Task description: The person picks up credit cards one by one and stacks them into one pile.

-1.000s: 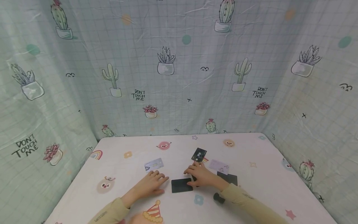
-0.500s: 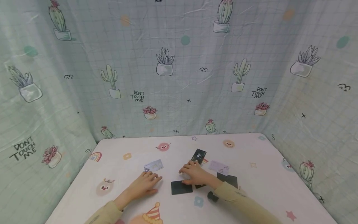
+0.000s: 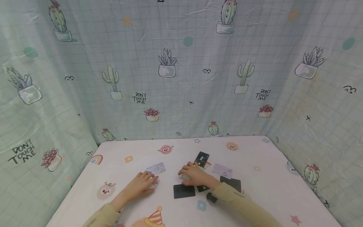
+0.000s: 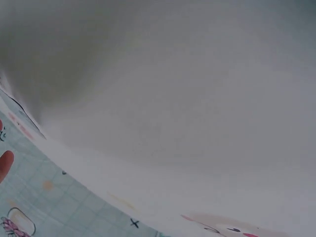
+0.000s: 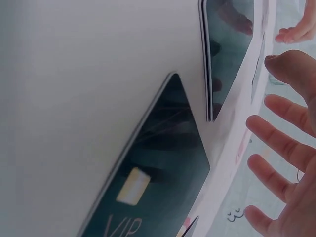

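Note:
My left hand (image 3: 138, 186) is low over the table at the left, its fingers loosely bent and holding nothing. Its fingertips are right at the near edge of a pale blue card (image 3: 157, 168). My right hand (image 3: 195, 175) has its fingers spread, with nothing between them. Its thumb overlaps the top edge of a black card (image 3: 184, 191), which in the right wrist view looks like a thin stack (image 5: 229, 54). A second black card (image 3: 203, 189), marked VIP with a gold chip (image 5: 134, 186), lies partly hidden under the right hand.
Beyond the right hand lies another black VIP card (image 3: 202, 158). A light purple card (image 3: 222, 171) and a dark card (image 3: 231, 183) sit to its right, the dark one partly behind the sleeve. A small black piece (image 3: 211, 197) shows beside the right sleeve. Patterned curtains (image 3: 170, 104) enclose the table.
Both hands have drifted left, the left one away from the black card. More of the black card under the right hand now shows. The cards stay in place.

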Tool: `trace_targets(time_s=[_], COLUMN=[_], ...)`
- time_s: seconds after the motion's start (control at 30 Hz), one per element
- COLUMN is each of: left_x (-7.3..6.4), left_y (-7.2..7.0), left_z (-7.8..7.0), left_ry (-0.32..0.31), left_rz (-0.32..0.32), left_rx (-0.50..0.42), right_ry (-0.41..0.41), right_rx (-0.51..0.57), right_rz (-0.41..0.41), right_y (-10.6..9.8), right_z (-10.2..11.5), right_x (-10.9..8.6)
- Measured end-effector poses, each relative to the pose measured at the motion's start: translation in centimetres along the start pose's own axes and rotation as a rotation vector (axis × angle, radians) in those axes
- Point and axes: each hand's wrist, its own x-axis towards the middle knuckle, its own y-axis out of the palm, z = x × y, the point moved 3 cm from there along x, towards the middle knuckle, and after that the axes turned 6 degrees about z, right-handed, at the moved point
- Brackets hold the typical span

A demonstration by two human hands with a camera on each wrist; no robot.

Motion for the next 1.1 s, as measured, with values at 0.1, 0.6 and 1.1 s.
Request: trace_targets(time_s=[0.1,0.6,1.1], left_x=[-0.1,-0.8,-1.1], left_y=[-0.1,0.1,1.4], left_z=[0.5,2.5,4.4], left_ry=[-0.011,-0.107,-0.134], left_rz=[-0.005,0.088,0.075], left_rx=[0.016,0.028,0.045], right_ry=[0.004,-0.013,-0.015], right_rx=[-0.012,-0.066,-0.094], right_rz=[0.011,0.009,0.005], right_y=[0.1,0.0,0.0], right_z=[0.2,1.1,1.7], right_x=[0.5,3.2,5.6])
